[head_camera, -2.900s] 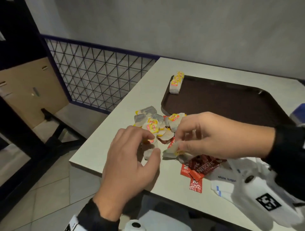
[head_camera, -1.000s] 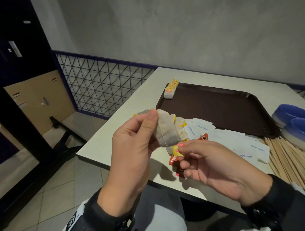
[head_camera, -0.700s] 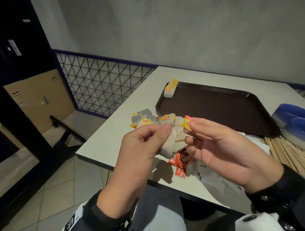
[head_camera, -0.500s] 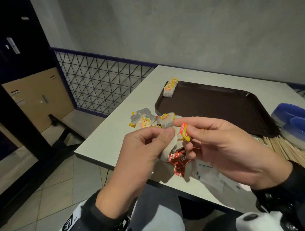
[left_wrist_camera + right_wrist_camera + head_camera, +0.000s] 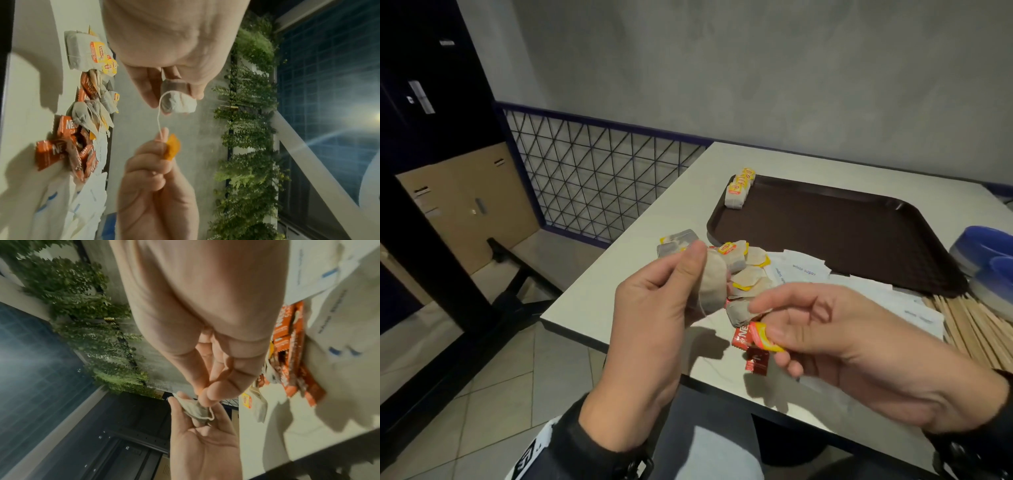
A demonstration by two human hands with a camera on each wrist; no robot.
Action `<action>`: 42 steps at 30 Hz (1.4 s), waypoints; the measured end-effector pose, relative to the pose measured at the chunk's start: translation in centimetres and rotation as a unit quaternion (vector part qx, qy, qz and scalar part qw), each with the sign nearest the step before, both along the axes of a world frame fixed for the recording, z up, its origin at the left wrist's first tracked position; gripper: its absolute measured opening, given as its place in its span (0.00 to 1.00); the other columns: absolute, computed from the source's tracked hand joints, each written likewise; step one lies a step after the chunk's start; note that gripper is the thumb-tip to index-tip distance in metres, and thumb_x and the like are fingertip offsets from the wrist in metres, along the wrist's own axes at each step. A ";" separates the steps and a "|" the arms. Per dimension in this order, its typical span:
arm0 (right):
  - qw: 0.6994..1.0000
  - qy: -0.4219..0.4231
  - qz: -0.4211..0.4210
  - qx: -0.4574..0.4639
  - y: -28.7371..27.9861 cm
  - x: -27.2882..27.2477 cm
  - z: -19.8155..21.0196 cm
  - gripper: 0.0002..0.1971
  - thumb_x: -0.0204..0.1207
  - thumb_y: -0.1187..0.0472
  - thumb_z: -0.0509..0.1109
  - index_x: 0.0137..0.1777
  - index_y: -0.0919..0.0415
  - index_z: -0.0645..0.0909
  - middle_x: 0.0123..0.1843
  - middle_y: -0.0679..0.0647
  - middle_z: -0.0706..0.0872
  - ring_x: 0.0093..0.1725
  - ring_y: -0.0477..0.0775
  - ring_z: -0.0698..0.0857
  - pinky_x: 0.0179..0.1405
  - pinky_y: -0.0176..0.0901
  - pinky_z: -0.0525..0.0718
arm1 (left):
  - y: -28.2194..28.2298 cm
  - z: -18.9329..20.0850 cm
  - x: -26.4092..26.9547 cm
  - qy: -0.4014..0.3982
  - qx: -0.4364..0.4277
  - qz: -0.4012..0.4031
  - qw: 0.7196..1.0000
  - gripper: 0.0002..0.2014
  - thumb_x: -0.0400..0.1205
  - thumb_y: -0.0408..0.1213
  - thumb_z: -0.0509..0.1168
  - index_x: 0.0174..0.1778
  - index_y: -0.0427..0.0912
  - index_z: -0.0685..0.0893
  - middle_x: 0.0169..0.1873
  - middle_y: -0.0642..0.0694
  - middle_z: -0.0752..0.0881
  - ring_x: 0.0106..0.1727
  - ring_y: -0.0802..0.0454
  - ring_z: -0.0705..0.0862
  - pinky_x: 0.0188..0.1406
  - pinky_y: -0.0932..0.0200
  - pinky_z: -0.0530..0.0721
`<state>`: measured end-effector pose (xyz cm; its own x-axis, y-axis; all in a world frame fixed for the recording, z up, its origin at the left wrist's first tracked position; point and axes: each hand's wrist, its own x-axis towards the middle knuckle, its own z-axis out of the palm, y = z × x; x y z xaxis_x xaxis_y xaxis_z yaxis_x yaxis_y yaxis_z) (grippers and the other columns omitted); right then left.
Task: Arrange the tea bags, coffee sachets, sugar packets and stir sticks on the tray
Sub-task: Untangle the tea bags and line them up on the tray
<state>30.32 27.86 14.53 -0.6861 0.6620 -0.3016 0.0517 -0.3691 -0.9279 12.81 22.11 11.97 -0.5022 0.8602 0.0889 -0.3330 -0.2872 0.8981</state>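
Head view: left hand (image 5: 654, 308) pinches a tea bag (image 5: 714, 286) btwn thumb and fingers, held up above the near table edge; right hand (image 5: 835, 332) pinches the bag's yellow-red tag (image 5: 765, 337) btwn thumb and forefinger, other fingers loosely curled. Thin string runs btwn bag and tag. Behind the hands, on the white table (image 5: 619, 284), a loose pile of tea bags (image 5: 746, 270), red coffee sachets (image 5: 748, 346) and white sugar packets (image 5: 801, 270); stir sticks (image 5: 969, 329) lie at the right, near the brown tray (image 5: 859, 240). A short row of tea bags (image 5: 738, 193) sits in the tray's far left corner. Blue bowls (image 5: 989, 260) at the far right. Left wrist view: left fingers clamped on the bag (image 5: 177, 100), string curving to the tag (image 5: 171, 147) nipped in the right hand (image 5: 156, 186); pile on the table at left. Right wrist view: right thumb and forefinger tips together, tag itself hidden; left hand (image 5: 202, 443) holds the bag (image 5: 195, 408), sachets (image 5: 292, 344) and packets on the table to the right.
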 end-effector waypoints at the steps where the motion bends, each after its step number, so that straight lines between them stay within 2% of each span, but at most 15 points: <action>1: 1.000 -0.014 0.012 -0.005 -0.2 -0.1 -0.5 0.12 0.71 0.75 0.75 0.54 0.69 0.89 0.40 0.66 0.85 0.30 0.53 0.84 0.25 0.37 0.82 | 0.0 0.2 -0.1 -0.022 0.006 0.002 1.000 0.13 0.78 0.45 0.70 0.35 0.41 0.94 0.32 0.41 0.92 0.33 0.48 0.90 0.29 0.62 0.85; 5: 0.998 -0.059 0.033 -0.017 -0.9 -0.6 -1.9 0.10 0.73 0.76 0.76 0.53 0.69 0.90 0.38 0.64 0.86 0.30 0.53 0.84 0.26 0.37 0.80 | -0.1 0.9 -0.2 -0.086 0.011 -0.003 0.996 0.14 0.76 0.47 0.70 0.34 0.41 0.93 0.33 0.41 0.92 0.32 0.48 0.90 0.28 0.61 0.88; 10: 0.998 -0.057 -0.031 -0.015 -0.2 -1.0 -1.7 0.09 0.75 0.77 0.74 0.54 0.72 0.88 0.39 0.66 0.86 0.30 0.53 0.82 0.25 0.38 0.80 | -0.6 1.3 0.1 -0.120 0.001 -0.033 0.992 0.15 0.76 0.46 0.69 0.29 0.44 0.94 0.30 0.44 0.91 0.24 0.53 0.86 0.29 0.61 0.88; 14: 0.996 -0.037 -0.082 -0.029 0.4 -1.4 -0.9 0.07 0.75 0.76 0.73 0.51 0.69 0.88 0.37 0.65 0.85 0.29 0.53 0.81 0.25 0.40 0.77 | -1.2 1.2 0.3 -0.142 -0.016 -0.097 0.985 0.10 0.72 0.46 0.72 0.32 0.43 0.92 0.25 0.44 0.85 0.20 0.53 0.82 0.25 0.60 0.87; 16: 0.995 -0.034 -0.091 -0.033 0.8 -1.6 -0.6 0.08 0.75 0.74 0.74 0.53 0.67 0.88 0.39 0.65 0.85 0.30 0.52 0.81 0.26 0.41 0.77 | -1.4 0.9 0.6 -0.125 -0.014 -0.123 0.984 0.10 0.69 0.47 0.73 0.33 0.43 0.92 0.24 0.45 0.83 0.23 0.53 0.81 0.33 0.57 0.91; 18: 0.995 -0.038 -0.085 -0.033 0.8 -1.7 -0.5 0.08 0.75 0.74 0.74 0.52 0.67 0.88 0.41 0.66 0.85 0.29 0.52 0.81 0.24 0.39 0.78 | -1.6 0.8 0.9 -0.119 0.006 -0.132 0.984 0.10 0.69 0.47 0.73 0.32 0.43 0.92 0.24 0.45 0.82 0.27 0.51 0.81 0.42 0.56 0.89; 20: 0.996 -0.049 -0.065 -0.035 0.4 -1.8 -0.7 0.07 0.76 0.76 0.73 0.50 0.68 0.88 0.39 0.65 0.85 0.28 0.51 0.81 0.22 0.38 0.78 | -1.6 0.9 1.0 -0.122 0.031 -0.125 0.984 0.11 0.71 0.47 0.71 0.31 0.44 0.91 0.25 0.45 0.84 0.30 0.50 0.83 0.41 0.58 0.86; 23: 0.995 -0.076 -0.026 -0.052 -0.6 -2.0 -1.7 0.06 0.77 0.78 0.72 0.50 0.70 0.87 0.34 0.64 0.85 0.26 0.51 0.81 0.21 0.37 0.79 | -1.3 1.1 1.1 -0.116 0.069 -0.097 0.986 0.14 0.72 0.47 0.68 0.27 0.42 0.89 0.26 0.47 0.85 0.31 0.56 0.85 0.36 0.65 0.85; 25: 0.994 -0.086 0.000 -0.067 -1.3 -2.2 -2.5 0.06 0.77 0.77 0.73 0.52 0.71 0.85 0.33 0.63 0.85 0.26 0.51 0.81 0.21 0.36 0.80 | -1.0 1.2 1.1 -0.098 0.088 -0.090 0.987 0.17 0.75 0.47 0.66 0.24 0.42 0.87 0.26 0.50 0.84 0.31 0.58 0.84 0.37 0.67 0.84; 27: 0.993 -0.087 0.029 -0.073 -1.9 -2.4 -2.9 0.05 0.77 0.76 0.73 0.51 0.70 0.86 0.35 0.61 0.86 0.28 0.50 0.82 0.23 0.36 0.81 | -0.8 1.2 1.3 -0.081 0.091 -0.085 0.989 0.18 0.75 0.48 0.66 0.23 0.42 0.86 0.26 0.51 0.84 0.35 0.58 0.86 0.40 0.67 0.85; 30: 0.993 -0.073 0.044 -0.084 -2.2 -2.8 -3.1 0.04 0.77 0.75 0.74 0.47 0.68 0.87 0.36 0.62 0.86 0.29 0.51 0.82 0.24 0.36 0.82 | -0.8 1.3 1.5 -0.080 0.092 -0.080 0.989 0.18 0.73 0.49 0.67 0.23 0.41 0.85 0.25 0.50 0.84 0.38 0.58 0.87 0.39 0.67 0.84; 33: 0.994 -0.067 0.002 -0.088 -1.7 -2.8 -2.8 0.05 0.77 0.77 0.72 0.49 0.69 0.87 0.36 0.63 0.86 0.29 0.51 0.81 0.22 0.38 0.81 | -0.9 1.4 1.6 -0.093 0.083 -0.082 0.989 0.16 0.76 0.47 0.67 0.27 0.39 0.85 0.21 0.50 0.77 0.27 0.57 0.79 0.33 0.67 0.82; 35: 0.993 -0.054 -0.043 -0.099 -0.9 -2.5 -2.4 0.06 0.77 0.77 0.71 0.50 0.70 0.87 0.36 0.64 0.85 0.28 0.52 0.80 0.19 0.39 0.79 | -1.1 1.2 1.4 -0.099 0.059 -0.075 0.991 0.16 0.74 0.47 0.70 0.34 0.35 0.85 0.20 0.47 0.73 0.25 0.57 0.76 0.31 0.68 0.80; 39: 0.988 0.031 -0.102 -0.113 0.2 -1.7 -1.3 0.08 0.74 0.74 0.71 0.49 0.68 0.90 0.37 0.61 0.83 0.30 0.52 0.78 0.21 0.39 0.79 | -1.4 0.5 1.0 -0.082 0.017 -0.088 0.993 0.12 0.77 0.42 0.69 0.36 0.38 0.92 0.20 0.48 0.80 0.22 0.59 0.81 0.26 0.68 0.81; 42: 0.985 0.088 -0.104 -0.105 0.1 -1.5 -0.5 0.09 0.70 0.71 0.72 0.48 0.66 0.91 0.37 0.58 0.84 0.30 0.50 0.79 0.22 0.37 0.78 | -1.2 -0.6 0.9 0.002 -0.012 -0.079 0.997 0.13 0.72 0.47 0.73 0.37 0.39 0.93 0.25 0.44 0.82 0.27 0.57 0.80 0.30 0.66 0.80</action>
<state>28.80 27.96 14.06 -0.5963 0.7295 -0.3351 -0.2009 -0.5397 -0.8175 13.74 20.89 11.39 -0.3602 0.9303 0.0693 -0.3696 -0.2105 0.9050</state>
